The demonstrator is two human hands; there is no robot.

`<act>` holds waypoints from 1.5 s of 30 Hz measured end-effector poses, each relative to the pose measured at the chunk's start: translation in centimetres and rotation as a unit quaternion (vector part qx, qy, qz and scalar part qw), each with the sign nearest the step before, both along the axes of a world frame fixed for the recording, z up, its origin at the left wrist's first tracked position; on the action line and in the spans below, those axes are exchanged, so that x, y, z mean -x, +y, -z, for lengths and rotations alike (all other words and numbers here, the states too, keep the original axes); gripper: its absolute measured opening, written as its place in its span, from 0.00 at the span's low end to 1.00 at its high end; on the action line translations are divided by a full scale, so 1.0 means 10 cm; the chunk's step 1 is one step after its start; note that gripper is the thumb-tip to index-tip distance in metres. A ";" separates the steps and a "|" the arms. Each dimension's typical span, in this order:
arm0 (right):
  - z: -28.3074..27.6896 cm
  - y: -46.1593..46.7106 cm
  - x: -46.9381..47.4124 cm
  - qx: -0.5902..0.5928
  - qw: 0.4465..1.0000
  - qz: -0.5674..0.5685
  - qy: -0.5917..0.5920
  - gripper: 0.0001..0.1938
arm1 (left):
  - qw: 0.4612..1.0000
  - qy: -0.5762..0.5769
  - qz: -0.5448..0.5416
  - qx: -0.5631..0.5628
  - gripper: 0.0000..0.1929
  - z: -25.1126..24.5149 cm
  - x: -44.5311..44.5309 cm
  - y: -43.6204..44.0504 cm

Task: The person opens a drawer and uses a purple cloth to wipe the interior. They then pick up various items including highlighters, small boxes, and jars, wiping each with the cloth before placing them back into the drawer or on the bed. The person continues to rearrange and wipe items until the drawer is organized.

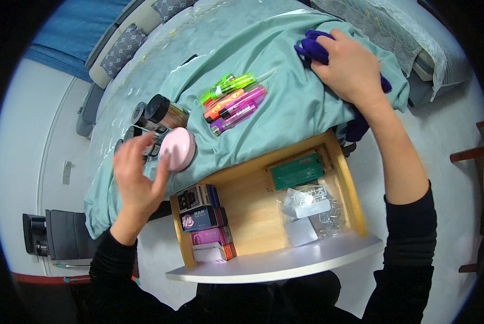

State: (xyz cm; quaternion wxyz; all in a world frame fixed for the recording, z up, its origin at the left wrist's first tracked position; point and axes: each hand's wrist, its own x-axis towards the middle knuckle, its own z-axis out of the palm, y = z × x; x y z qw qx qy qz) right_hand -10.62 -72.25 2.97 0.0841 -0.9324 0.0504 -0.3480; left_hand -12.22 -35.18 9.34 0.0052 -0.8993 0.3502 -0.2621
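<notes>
My right hand (349,67) grips a dark purple cloth (314,47) on the pale green fabric (282,105); more purple material (357,127) hangs at the fabric's edge below my wrist. Blurred by motion, my left hand (138,174) has its fingers apart, its thumb overlapping the edge of a round pink case (179,149). Whether the thumb touches it I cannot tell. Behind the case are several clear jars with black lids (159,108), one filled with thin sticks. Between my hands lies a group of lighters, including a green one (232,87) and a purple one (236,117).
Before me an open wooden drawer (250,218) with a white front juts out. Inside are several small boxes (203,222) at left, a green packet (298,172) and clear plastic bags (311,210) at right. A sofa with patterned cushions (124,50) stands at upper left.
</notes>
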 end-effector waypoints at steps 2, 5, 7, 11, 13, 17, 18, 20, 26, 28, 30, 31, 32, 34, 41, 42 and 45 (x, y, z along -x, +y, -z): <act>0.00 -0.05 0.02 -0.003 1.000 -0.002 -0.011 0.14 | 0.999 0.031 -0.027 -0.024 0.23 0.15 0.05 -0.09; -0.07 -0.06 0.03 -0.032 0.999 -0.003 -0.003 0.14 | 0.995 0.063 -0.069 0.034 0.27 0.35 0.00 -0.14; -0.09 -0.04 0.02 -0.069 0.997 -0.029 0.013 0.13 | 0.996 0.031 -0.060 0.061 0.29 0.57 -0.01 -0.11; -0.03 -0.01 0.01 -0.099 0.994 -0.045 -0.015 0.12 | 0.994 -0.012 -0.045 0.095 0.30 0.78 -0.08 -0.01; -0.03 -0.03 0.04 -0.101 0.994 -0.044 -0.013 0.12 | 0.994 -0.018 -0.038 0.100 0.30 0.84 -0.11 -0.02; -0.05 -0.03 0.06 -0.119 0.992 -0.042 -0.004 0.12 | 0.991 -0.014 -0.038 0.124 0.31 0.86 -0.10 -0.03; -0.05 -0.03 0.06 -0.123 0.992 -0.041 -0.005 0.13 | 0.991 -0.012 -0.043 0.124 0.31 0.86 -0.10 -0.03; -0.05 -0.02 0.05 -0.130 0.991 -0.039 -0.007 0.13 | 0.991 -0.009 -0.050 0.125 0.32 0.85 -0.09 0.00; -0.06 -0.03 0.06 -0.132 0.991 -0.014 -0.004 0.13 | 0.989 0.004 -0.059 0.136 0.32 0.80 -0.03 -0.07; -0.07 -0.01 0.07 -0.126 0.992 -0.012 -0.014 0.13 | 0.988 -0.002 -0.056 0.144 0.34 0.82 -0.04 -0.03; -0.07 -0.02 0.07 -0.127 0.992 -0.003 0.001 0.13 | 0.985 0.010 -0.056 0.162 0.34 0.82 -0.04 -0.05; -0.09 -0.02 0.07 -0.127 0.992 0.001 0.007 0.13 | 0.983 0.015 -0.056 0.172 0.34 0.82 -0.05 -0.07; -0.10 -0.02 0.08 -0.129 0.992 0.005 0.013 0.13 | 0.981 0.017 -0.058 0.182 0.35 0.83 -0.06 -0.07; -0.12 -0.03 0.08 -0.125 0.992 0.012 0.015 0.13 | 0.971 0.036 -0.084 0.219 0.34 0.79 -0.09 -0.16; -0.06 -0.01 0.06 -0.119 0.992 0.013 -0.025 0.15 | 0.942 0.067 -0.131 0.300 0.37 0.77 -0.04 -0.17; -0.06 -0.02 0.06 -0.122 0.992 0.016 -0.032 0.16 | 0.944 0.073 -0.116 0.299 0.40 0.74 -0.01 -0.16; -0.03 -0.02 0.06 -0.136 0.988 0.024 -0.063 0.17 | 0.901 0.131 -0.036 0.413 0.41 0.68 0.07 -0.16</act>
